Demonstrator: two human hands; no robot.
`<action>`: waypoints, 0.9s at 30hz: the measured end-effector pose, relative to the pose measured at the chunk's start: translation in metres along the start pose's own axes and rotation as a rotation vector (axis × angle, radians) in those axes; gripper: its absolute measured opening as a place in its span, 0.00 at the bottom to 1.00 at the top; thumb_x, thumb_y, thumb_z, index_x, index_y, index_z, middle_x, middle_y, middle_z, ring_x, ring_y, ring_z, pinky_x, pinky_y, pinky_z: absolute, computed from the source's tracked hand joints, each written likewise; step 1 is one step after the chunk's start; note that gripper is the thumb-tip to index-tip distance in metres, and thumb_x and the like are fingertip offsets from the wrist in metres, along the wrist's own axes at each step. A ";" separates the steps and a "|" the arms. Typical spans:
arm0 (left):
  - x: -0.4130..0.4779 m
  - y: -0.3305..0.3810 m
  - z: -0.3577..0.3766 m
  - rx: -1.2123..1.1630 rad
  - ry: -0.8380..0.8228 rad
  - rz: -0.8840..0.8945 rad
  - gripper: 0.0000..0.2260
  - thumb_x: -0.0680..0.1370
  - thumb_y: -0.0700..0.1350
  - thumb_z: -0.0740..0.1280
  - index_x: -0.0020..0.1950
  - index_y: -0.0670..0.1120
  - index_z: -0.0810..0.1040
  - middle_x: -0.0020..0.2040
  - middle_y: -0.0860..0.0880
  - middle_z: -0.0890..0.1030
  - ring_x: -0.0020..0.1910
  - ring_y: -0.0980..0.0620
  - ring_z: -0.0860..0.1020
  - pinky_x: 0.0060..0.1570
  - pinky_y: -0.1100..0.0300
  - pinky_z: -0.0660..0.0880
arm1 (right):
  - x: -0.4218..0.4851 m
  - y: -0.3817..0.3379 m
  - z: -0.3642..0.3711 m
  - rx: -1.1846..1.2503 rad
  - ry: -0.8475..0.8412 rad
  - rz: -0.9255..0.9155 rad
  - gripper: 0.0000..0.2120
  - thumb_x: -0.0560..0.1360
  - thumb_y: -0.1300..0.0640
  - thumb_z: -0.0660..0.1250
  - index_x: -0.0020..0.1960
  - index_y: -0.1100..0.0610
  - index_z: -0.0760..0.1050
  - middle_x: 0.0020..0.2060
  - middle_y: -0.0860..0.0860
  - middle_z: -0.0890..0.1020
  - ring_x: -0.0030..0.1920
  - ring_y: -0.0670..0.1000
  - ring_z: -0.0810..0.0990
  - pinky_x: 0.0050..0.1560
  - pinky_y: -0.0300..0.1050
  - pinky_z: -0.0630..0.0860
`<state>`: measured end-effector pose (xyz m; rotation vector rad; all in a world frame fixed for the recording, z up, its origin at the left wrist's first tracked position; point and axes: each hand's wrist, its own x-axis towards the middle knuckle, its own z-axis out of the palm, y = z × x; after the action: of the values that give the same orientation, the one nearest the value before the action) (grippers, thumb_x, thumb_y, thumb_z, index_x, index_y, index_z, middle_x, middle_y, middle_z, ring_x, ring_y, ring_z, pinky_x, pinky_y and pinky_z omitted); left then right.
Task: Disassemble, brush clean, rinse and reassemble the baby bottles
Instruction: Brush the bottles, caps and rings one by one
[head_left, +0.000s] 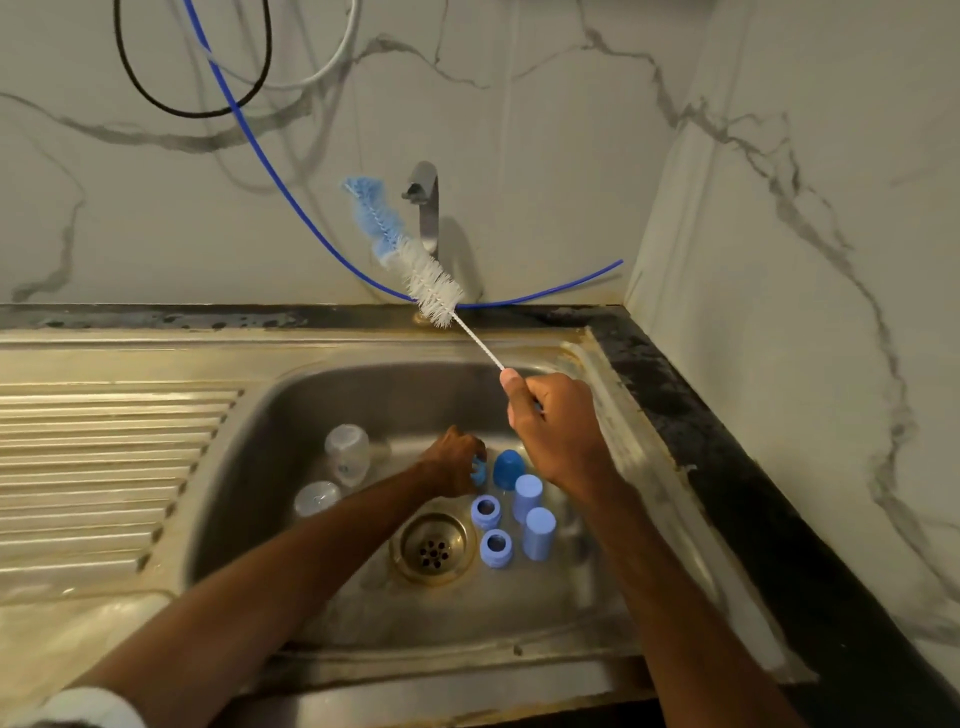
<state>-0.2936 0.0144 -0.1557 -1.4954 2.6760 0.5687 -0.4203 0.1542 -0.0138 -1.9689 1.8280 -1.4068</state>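
My right hand (553, 426) grips the wire handle of a bottle brush (410, 260), whose white and blue bristles point up toward the tap. Down in the sink basin (291, 415), my left hand (451, 467) holds a small blue part (479, 470), mostly hidden by the fingers. Beside it stands a dark blue cap (508, 468). Two pale blue caps (528, 496) (540, 532) and two pale blue collar rings (486, 512) (496, 546) sit right of the drain (434, 546). Two clear bottle bodies (347, 453) (316, 499) lie at the left of the basin.
A steel tap (427, 208) rises behind the sink against the marble wall. A blue tube (270, 166), a black cable (192, 109) and a white cable (332, 62) hang on the wall. The ribbed drainboard (104, 467) lies left, and a dark counter edge (727, 467) runs along the right.
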 end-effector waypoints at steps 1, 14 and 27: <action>0.002 0.000 0.003 0.022 0.008 0.005 0.22 0.73 0.47 0.75 0.67 0.48 0.78 0.65 0.44 0.77 0.66 0.43 0.73 0.64 0.51 0.74 | 0.000 0.000 -0.001 0.005 0.007 -0.009 0.28 0.84 0.48 0.59 0.31 0.64 0.73 0.25 0.57 0.77 0.28 0.54 0.75 0.35 0.55 0.74; 0.011 0.021 -0.006 0.141 0.054 0.270 0.27 0.75 0.40 0.70 0.74 0.44 0.69 0.69 0.41 0.74 0.67 0.41 0.71 0.67 0.48 0.69 | 0.001 0.004 0.000 0.018 0.100 -0.033 0.26 0.84 0.50 0.61 0.31 0.62 0.73 0.23 0.47 0.73 0.33 0.51 0.76 0.31 0.43 0.71; -0.014 0.028 -0.033 0.241 0.044 0.342 0.23 0.78 0.44 0.71 0.72 0.44 0.69 0.66 0.41 0.76 0.64 0.40 0.75 0.59 0.43 0.75 | 0.002 0.001 0.001 0.027 0.109 -0.085 0.26 0.84 0.51 0.61 0.29 0.59 0.71 0.23 0.46 0.73 0.27 0.50 0.74 0.30 0.46 0.71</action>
<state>-0.3040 0.0279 -0.1139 -1.0118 2.9258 0.2082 -0.4209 0.1523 -0.0140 -2.0168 1.7773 -1.5842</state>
